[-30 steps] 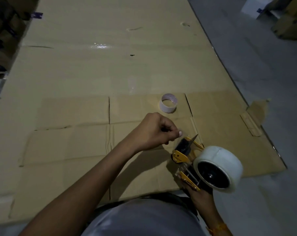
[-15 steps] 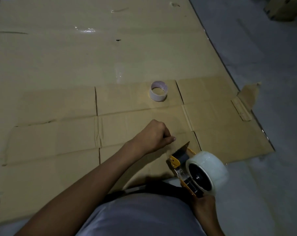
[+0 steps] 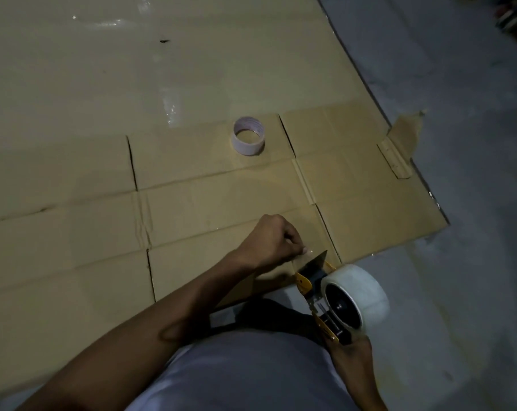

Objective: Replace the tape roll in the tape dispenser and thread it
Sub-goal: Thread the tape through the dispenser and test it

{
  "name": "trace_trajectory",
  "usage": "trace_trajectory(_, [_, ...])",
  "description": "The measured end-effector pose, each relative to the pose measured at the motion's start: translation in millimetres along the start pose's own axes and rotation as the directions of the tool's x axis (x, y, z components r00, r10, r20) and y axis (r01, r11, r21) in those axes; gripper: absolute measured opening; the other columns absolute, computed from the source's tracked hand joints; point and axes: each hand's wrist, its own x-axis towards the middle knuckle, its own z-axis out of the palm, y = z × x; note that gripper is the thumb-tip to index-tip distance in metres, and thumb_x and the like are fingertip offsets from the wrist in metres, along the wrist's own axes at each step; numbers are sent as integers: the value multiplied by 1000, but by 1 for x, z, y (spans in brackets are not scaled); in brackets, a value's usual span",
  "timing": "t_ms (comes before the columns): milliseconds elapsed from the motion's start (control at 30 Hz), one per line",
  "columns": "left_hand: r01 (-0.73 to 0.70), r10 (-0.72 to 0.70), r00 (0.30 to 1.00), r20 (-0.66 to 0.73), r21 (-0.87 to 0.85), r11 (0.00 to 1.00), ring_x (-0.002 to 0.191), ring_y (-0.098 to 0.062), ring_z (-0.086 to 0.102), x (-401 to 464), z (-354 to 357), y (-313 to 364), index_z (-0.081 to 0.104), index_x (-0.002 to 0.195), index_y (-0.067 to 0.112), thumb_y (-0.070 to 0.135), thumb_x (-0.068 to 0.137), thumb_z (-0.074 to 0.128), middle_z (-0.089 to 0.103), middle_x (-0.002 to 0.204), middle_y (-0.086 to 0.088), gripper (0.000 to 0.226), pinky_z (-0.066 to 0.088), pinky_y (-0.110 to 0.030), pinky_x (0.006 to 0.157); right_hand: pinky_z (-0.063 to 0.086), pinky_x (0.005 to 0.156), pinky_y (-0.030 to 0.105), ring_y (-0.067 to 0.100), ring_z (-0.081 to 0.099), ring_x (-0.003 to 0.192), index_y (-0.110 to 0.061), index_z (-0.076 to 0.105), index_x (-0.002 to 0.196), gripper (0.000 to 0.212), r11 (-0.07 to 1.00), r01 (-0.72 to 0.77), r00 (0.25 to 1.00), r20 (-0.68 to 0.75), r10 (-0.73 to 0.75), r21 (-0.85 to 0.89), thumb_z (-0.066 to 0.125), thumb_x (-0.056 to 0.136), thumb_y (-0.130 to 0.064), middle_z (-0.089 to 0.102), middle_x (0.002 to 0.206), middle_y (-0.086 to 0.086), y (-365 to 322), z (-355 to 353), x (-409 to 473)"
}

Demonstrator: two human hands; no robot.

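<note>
A yellow and black tape dispenser [image 3: 313, 280] is held low at the right, with a full clear tape roll [image 3: 359, 295] mounted on its hub. My right hand [image 3: 352, 355] grips the dispenser's handle from below. My left hand [image 3: 273, 240] is closed in a pinch just left of the dispenser's front plate, holding the clear tape end [image 3: 303, 258] that runs from the front of the dispenser. An empty white tape core [image 3: 248, 135] stands on the cardboard farther away.
Flattened cardboard sheets [image 3: 192, 188] cover the floor ahead and to the left. Bare grey concrete floor [image 3: 458, 203] lies to the right. A loose cardboard flap [image 3: 402, 143] sticks out at the sheet's right edge.
The view has tilted down and forward. My left hand stays pinched at the dispenser's front, now slightly lower and closer to the cardboard. The dispenser has barely moved.
</note>
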Motion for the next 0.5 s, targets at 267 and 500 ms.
trace_trajectory(267, [53, -50, 996, -68, 41, 998, 61, -18, 77, 16, 12, -5, 86, 74, 7, 19, 84, 89, 82, 71, -7, 16, 60, -27, 55, 52, 63, 37, 20, 70, 69, -16, 73, 67, 24, 996, -41, 998, -45, 38, -79, 92, 81, -20, 72, 59, -5, 0, -6, 2])
trace_trajectory(500, [85, -73, 993, -91, 125, 988, 57, -10, 74, 22, 18, -12, 86, 73, 10, 20, 79, 92, 81, 70, -5, 13, 58, -22, 52, 56, 66, 42, 22, 70, 71, -21, 74, 70, 21, 982, 21, 998, -46, -30, -185, 87, 85, -13, 74, 66, 2, -9, -13, -4])
